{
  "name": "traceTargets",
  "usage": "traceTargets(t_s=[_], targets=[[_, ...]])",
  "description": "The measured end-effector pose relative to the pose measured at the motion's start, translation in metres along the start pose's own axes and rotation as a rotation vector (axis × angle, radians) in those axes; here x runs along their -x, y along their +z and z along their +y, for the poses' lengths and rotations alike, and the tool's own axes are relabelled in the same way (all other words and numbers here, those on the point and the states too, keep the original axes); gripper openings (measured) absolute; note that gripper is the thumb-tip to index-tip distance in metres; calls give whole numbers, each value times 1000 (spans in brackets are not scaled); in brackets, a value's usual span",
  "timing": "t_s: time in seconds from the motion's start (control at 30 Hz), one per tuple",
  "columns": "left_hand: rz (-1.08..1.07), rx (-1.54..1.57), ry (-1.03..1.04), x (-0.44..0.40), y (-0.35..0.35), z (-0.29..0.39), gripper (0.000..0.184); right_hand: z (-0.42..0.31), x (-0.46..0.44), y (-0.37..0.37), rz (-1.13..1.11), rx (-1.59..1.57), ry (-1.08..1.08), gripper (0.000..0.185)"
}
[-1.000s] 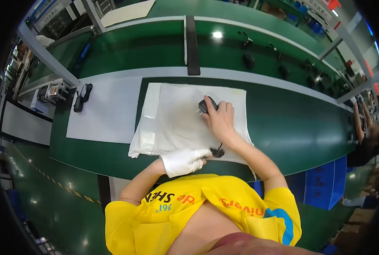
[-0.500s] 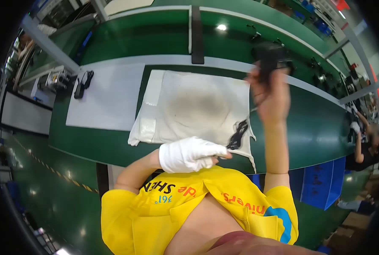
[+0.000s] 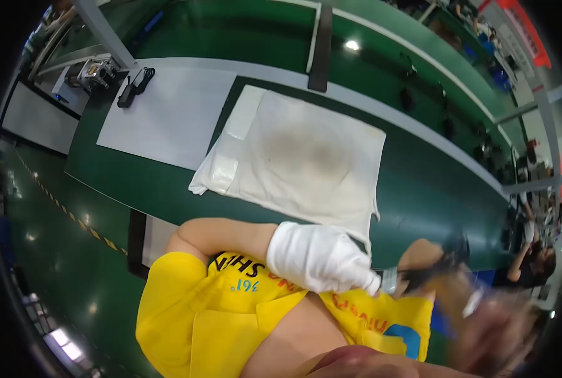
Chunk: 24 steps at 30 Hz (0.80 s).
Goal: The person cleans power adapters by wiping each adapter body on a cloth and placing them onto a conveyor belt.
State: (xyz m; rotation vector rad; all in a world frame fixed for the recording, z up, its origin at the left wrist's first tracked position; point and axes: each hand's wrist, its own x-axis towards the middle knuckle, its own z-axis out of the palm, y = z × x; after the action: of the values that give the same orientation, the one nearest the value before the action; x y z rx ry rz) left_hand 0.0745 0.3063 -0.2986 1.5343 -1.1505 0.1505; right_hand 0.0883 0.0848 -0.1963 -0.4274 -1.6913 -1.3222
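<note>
My left hand [image 3: 322, 258], in a white glove with bare fingertips, is closed in front of my chest. At its fingertips is the end of a black cable [image 3: 413, 275], with a small pale piece beside it. The cable runs right into a dark blur, whose shape I cannot make out. My right hand [image 3: 495, 331] is bare and heavily smeared by motion at the lower right, near the camera; its fingers cannot be read. A whitish cloth-covered pad [image 3: 306, 151] with grey stains lies on the green table beyond my left hand.
A black power adapter [image 3: 127, 96] with coiled cable lies on a white sheet [image 3: 173, 113] at the left. Behind the table runs a green conveyor [image 3: 230, 38] carrying several dark items. Another person [image 3: 533, 264] is at the far right.
My right hand has swung from above the pad's right edge down to the lower right, beside my body. My left hand has moved right and down. The cable bundle has left the pad's corner.
</note>
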Motion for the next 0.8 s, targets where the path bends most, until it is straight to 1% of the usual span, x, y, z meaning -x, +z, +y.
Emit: traceTargets(t_s=[0.07, 0.1, 0.13, 0.17, 0.2, 0.23, 0.27, 0.3, 0.4, 0.43, 0.47, 0.5, 0.53, 0.57, 0.63, 0.73, 0.77, 0.8], targets=[[19, 32, 4, 5, -2, -5, 31, -3, -7, 1, 22, 23, -25, 28], [10, 79, 8, 8, 1, -3, 31, 0, -5, -4, 43, 5, 28, 28], [-16, 19, -44, 9, 1, 1, 34, 8, 1, -4, 61, 1, 56, 28], [-17, 2, -37, 10, 2, 3, 34, 12, 6, -4, 65, -13, 69, 28], [1, 68, -57, 11, 7, 6, 34, 13, 10, -2, 60, -13, 85, 28], [13, 97, -65, 10, 1, 4, 34, 7, 10, -1, 57, -18, 37, 28], [36, 63, -43, 11, 0, 4, 32, 2, 5, 1, 58, -33, -6, 28], [56, 69, -55, 11, -1, 2, 32, -1, 4, -2, 66, -41, -3, 28], [2, 64, -63, 13, 0, 0, 32, 15, 12, -3, 98, -60, 84, 28], [-3, 105, -59, 14, 4, 3, 32, 20, 18, -2, 95, -75, 112, 28], [-14, 126, -50, 14, 1, 4, 32, 18, 21, -4, 99, -105, 97, 28], [-15, 136, -40, 13, -5, 1, 32, 10, 24, -13, 114, -208, 59, 28], [-33, 96, -34, 16, -6, -4, 29, 7, 20, -13, 122, -268, 50, 28], [-61, 149, -48, 18, -4, -10, 31, 8, 17, -16, 133, -309, 69, 28], [-59, 233, -169, 19, 0, -3, 36, 3, 9, -7, 96, -191, 58, 23], [-29, 165, -197, 23, -10, 0, 39, 21, 5, 19, 28, 84, -51, 9], [-13, 183, -210, 26, -8, -2, 39, 23, 4, 23, 3, 176, -46, 5], [-15, 159, -188, 29, -5, -6, 40, 29, 6, 15, -5, 183, -9, 5]])
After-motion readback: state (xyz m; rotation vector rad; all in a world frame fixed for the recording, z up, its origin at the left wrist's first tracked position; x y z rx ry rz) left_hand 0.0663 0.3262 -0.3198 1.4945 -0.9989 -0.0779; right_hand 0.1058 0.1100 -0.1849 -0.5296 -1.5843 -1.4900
